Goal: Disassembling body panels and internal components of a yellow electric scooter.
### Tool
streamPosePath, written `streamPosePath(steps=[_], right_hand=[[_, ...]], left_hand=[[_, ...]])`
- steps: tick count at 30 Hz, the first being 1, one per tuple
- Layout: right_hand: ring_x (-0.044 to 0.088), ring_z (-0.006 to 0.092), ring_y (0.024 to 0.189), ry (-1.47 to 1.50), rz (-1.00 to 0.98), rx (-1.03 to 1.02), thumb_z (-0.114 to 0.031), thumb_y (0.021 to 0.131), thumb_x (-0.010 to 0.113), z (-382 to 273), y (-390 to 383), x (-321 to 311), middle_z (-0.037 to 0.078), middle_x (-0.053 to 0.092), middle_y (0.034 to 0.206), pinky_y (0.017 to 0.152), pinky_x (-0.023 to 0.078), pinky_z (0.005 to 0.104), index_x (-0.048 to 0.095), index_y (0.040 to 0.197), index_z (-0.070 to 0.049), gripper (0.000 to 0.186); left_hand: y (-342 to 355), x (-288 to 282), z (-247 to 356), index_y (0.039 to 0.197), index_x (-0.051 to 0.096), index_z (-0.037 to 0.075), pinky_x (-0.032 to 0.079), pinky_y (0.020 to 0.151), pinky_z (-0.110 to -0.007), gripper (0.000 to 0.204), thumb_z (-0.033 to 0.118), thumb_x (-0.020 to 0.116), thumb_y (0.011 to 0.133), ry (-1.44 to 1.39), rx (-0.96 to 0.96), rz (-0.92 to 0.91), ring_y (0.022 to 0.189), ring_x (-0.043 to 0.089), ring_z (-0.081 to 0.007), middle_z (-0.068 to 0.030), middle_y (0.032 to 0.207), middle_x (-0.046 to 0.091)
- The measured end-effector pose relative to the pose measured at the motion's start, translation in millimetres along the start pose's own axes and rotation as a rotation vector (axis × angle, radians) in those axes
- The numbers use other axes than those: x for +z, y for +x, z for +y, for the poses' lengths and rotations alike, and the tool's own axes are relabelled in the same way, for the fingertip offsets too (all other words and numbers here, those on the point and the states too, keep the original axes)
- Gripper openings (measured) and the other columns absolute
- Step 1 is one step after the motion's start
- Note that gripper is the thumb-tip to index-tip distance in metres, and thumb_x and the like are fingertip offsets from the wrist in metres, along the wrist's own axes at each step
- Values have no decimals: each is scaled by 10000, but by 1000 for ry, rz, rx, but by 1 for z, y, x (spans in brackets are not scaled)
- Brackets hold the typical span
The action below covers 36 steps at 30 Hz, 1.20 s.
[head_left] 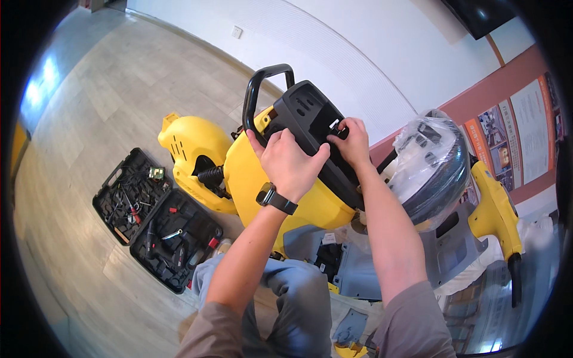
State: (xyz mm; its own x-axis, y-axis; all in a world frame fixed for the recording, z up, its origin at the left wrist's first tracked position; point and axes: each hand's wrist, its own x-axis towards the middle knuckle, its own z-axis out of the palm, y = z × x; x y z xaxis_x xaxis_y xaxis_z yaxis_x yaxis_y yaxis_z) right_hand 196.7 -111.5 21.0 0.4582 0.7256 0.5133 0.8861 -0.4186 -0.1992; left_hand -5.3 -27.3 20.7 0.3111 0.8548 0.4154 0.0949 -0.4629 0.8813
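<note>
1. The black panel (pixel 309 114) sits on top of the yellow machine (pixel 253 179), in front of the person. Its long axis slants from upper left to lower right; its slotted end points up and away, beside the black handle (pixel 252 98).
2. The left forearm rises steeply, and the left hand (pixel 290 161) lies back up over the panel's left side, fingers bent, thumb stretched rightward.
3. The right forearm leans up and left; the right hand (pixel 354 143) bends inward over the panel's right side.
4. The left grip is spread wide between thumb and forefinger; I cannot tell whether it clasps anything.
5. The right grip is narrow, pinching a small part (pixel 335 125).
</note>
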Motion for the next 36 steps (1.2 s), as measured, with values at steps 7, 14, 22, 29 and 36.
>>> streamPosePath(steps=[7, 14, 22, 29, 36], right_hand=[[594, 372, 943, -104, 20, -4, -118, 648, 817, 3, -10, -2, 159, 607, 1050, 804, 492, 419, 575, 1005, -56, 436], [607, 370, 933, -196, 41, -121, -186, 758, 741, 1, -9, 0, 157, 621, 1034, 784, 507, 429, 624, 1030, -63, 320], [611, 353, 852, -270, -79, -76, -239, 829, 670, 2, 2, -2, 145, 606, 905, 738, 512, 428, 636, 951, -54, 224], [617, 342, 845, -278, -49, -97, -181, 784, 708, -2, 1, 2, 129, 605, 887, 734, 514, 425, 622, 911, -48, 203], [621, 339, 823, -212, 3, -124, -145, 771, 708, 14, 13, 11, 125, 622, 914, 727, 514, 426, 640, 884, -60, 157]], left_hand=[[-2, 3, 1, 744, 594, -5, 65, 1149, -511, 440, 412, 700, 651, 28, 22, 13, 819, 614, -292, -114, 683, 603], [0, 0, 2, 729, 583, -4, 76, 1146, -514, 444, 416, 701, 651, 30, 5, -7, 802, 612, -300, -121, 665, 592], [-1, 3, -1, 702, 567, -5, 79, 1146, -508, 451, 423, 700, 646, 32, 25, 17, 790, 612, -294, -118, 642, 576], [-2, 3, -3, 727, 586, -2, 78, 1145, -488, 462, 437, 702, 643, 40, 11, 2, 807, 613, -300, -125, 672, 596], [0, 1, 3, 777, 627, 10, 76, 1142, -495, 476, 461, 701, 644, 54, -30, -59, 849, 618, -297, -131, 717, 626]])
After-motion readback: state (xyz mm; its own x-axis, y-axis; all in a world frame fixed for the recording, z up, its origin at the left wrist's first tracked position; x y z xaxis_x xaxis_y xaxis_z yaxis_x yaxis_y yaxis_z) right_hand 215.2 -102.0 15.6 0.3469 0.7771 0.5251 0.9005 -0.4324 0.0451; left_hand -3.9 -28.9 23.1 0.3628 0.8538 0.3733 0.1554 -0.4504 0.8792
